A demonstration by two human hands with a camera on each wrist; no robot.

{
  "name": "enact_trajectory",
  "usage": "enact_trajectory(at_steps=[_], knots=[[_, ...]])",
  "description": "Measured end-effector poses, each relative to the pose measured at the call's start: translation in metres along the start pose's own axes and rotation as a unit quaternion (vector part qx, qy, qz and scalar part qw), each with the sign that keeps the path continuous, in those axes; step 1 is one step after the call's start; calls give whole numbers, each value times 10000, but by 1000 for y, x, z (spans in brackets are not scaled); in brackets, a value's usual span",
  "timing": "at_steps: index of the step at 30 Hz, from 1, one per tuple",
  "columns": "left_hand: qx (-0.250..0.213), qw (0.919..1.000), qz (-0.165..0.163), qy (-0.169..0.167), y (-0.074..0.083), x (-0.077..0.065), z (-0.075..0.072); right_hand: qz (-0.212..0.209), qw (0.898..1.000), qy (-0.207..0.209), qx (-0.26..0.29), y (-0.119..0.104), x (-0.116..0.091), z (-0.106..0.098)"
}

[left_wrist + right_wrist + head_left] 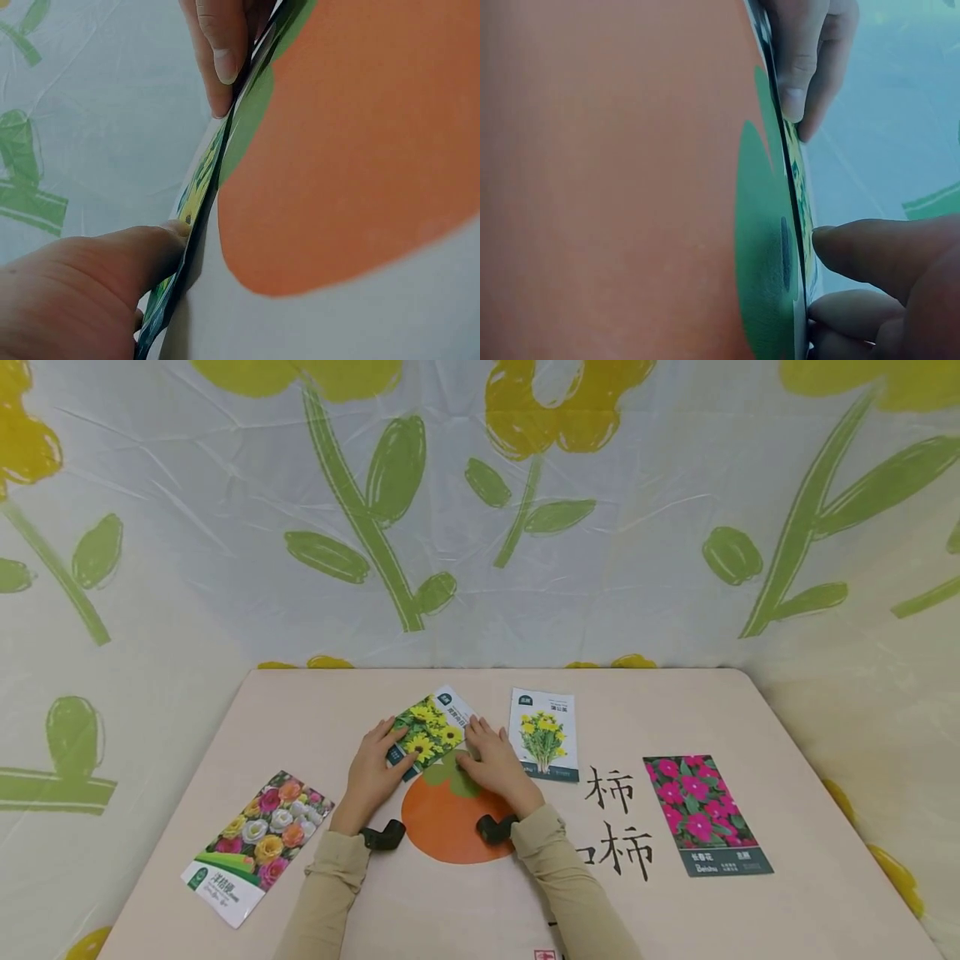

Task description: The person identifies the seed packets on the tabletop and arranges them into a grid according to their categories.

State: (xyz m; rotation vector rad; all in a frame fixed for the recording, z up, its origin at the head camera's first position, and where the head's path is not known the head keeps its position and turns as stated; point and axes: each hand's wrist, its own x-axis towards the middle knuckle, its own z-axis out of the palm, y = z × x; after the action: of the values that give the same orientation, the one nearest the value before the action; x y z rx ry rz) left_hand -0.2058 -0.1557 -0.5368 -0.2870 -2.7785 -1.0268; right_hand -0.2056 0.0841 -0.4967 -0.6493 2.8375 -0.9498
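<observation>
Both hands are at a seed packet [431, 731] with yellow daisy-like flowers, lying at an angle near the table's back. My left hand [372, 772] holds its left end, with the thumb [161, 244] on the printed face and the fingers along the far edge. At its right end, my right hand [501, 768] touches the packet with extended fingers; its thumb lies near the edge closest to me. In the right wrist view the packet [799, 180] appears nearly edge-on, so contact beneath it is hidden.
A yellow-flower packet [543, 735] stands just right of my right hand. A pink-flower packet [705, 814] lies farther right, and a mixed-flower packet [258, 847] at left. The tablecloth [457, 827] carries a printed orange persimmon; a floral curtain [480, 593] hangs behind.
</observation>
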Motion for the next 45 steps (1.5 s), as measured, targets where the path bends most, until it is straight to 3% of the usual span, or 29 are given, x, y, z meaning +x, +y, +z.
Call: enact_trajectory(at_steps=[23, 45], knots=[[-2, 9999, 111, 16, 5, -1, 0, 182, 9996, -170, -130, 2, 7, -5], [200, 9995, 148, -198, 5, -3, -1, 256, 9993, -229, -158, 0, 10, -6]])
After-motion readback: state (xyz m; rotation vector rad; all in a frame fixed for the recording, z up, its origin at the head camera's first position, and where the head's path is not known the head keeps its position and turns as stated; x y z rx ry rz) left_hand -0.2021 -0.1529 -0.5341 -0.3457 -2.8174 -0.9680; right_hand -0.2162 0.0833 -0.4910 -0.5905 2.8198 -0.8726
